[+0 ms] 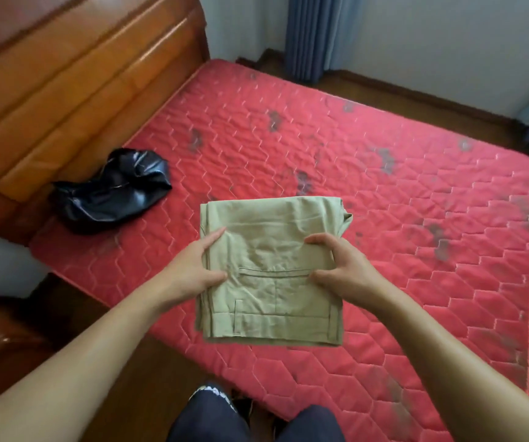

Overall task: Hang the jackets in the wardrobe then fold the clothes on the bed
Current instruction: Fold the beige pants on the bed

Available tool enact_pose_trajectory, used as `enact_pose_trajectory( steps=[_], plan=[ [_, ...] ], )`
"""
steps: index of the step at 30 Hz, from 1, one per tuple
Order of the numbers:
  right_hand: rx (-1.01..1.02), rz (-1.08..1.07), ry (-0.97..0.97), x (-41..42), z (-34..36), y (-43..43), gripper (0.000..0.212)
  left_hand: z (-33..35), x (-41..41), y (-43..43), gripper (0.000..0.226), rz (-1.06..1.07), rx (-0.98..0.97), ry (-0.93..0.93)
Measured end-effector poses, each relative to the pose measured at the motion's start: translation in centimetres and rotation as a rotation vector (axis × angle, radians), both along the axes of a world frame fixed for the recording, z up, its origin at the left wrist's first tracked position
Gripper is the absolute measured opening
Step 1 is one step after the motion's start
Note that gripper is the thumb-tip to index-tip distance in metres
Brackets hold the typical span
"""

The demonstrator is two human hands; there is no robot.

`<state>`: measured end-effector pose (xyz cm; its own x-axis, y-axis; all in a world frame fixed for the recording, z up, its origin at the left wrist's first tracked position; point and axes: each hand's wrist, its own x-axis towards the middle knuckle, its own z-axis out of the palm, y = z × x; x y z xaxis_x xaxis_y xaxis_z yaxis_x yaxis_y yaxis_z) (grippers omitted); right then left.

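Note:
Folded khaki trousers [269,250] form a neat rectangle, held just above the near part of the red quilted mattress [384,193]. My left hand [193,269] grips the rectangle's left edge, thumb on top. My right hand [342,266] grips the right edge the same way. A back pocket seam shows between my hands. A crumpled shiny black garment [113,191] lies on the mattress at the far left, against the headboard.
The brown padded wooden headboard [65,90] runs along the left. Blue curtains [314,33] hang at the far wall, with wooden floor around the bed. The mattress has dark stains. My legs in dark trousers [212,419] stand at the near edge.

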<state>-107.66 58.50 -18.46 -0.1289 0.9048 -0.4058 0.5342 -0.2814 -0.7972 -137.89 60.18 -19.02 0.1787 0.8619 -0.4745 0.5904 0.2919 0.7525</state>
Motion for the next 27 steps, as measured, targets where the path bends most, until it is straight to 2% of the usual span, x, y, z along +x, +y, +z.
enact_pose_trajectory(
  steps=[4,12,19,27],
  plan=[
    [0.028,0.185,0.046,-5.3,3.7,0.7,0.067,3.4,-5.2,-4.8,0.091,0.161,0.071,0.082],
    [0.096,0.56,0.046,-20.3,10.3,0.0,0.064,9.3,-17.2,-16.6,0.085,0.597,0.148,0.083],
    [0.135,0.798,0.07,-38.2,14.7,-4.1,0.058,11.7,-28.8,-28.0,0.079,0.906,0.228,0.096],
    [0.051,0.971,0.222,-60.0,17.0,-11.4,0.047,14.6,-44.1,-40.7,0.07,1.206,0.311,0.146]
  ],
)
